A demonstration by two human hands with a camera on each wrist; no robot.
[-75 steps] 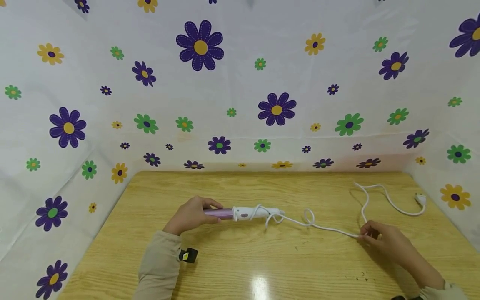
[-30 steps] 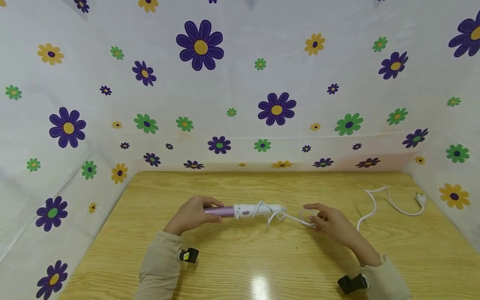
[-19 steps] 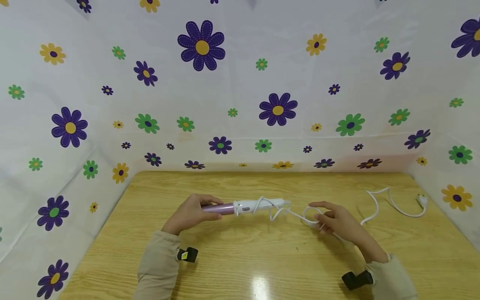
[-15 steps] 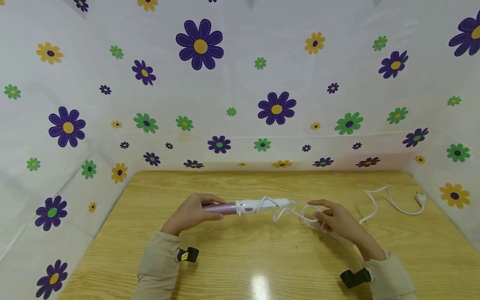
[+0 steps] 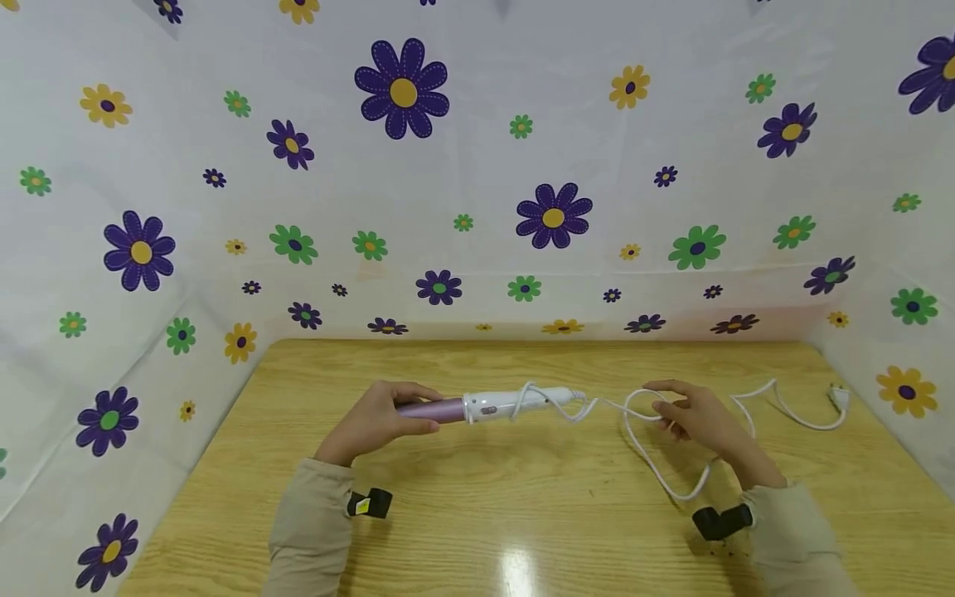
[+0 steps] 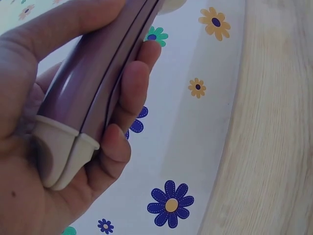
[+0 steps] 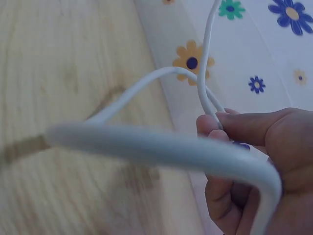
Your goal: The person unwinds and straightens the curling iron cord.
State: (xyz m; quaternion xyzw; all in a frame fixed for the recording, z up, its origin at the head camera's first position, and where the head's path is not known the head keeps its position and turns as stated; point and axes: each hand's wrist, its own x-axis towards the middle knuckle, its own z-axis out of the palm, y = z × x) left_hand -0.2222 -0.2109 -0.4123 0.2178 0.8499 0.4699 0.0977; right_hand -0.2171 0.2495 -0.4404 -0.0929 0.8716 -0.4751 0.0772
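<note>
My left hand [image 5: 370, 424] grips the purple barrel of a hair straightener [image 5: 515, 404], whose white handle points right and slightly away. In the left wrist view the fingers curl round its two purple arms [image 6: 93, 73], which lie together and end in cream tips. White cord [image 5: 681, 497] winds loosely over the handle, then runs right into a loop. There, my right hand [image 5: 701, 421] pinches the cord between thumb and fingertips. The right wrist view shows the pinched cord [image 7: 204, 73] at the fingertips, with a blurred length crossing in front of the hand.
The cord's far end bends across the wooden table [image 5: 492, 514] to a two-pin plug [image 5: 839, 398] at the right. Flower-print cloth [image 5: 477, 166] stands along the back and sides. Black wrist devices [image 5: 722, 522] sit at both beige sleeves.
The right hand first came left along the cord, then drew back right, and now pinches it with a longer loop hanging below. The straightener's handle end has risen a little; the left hand still grips it.
</note>
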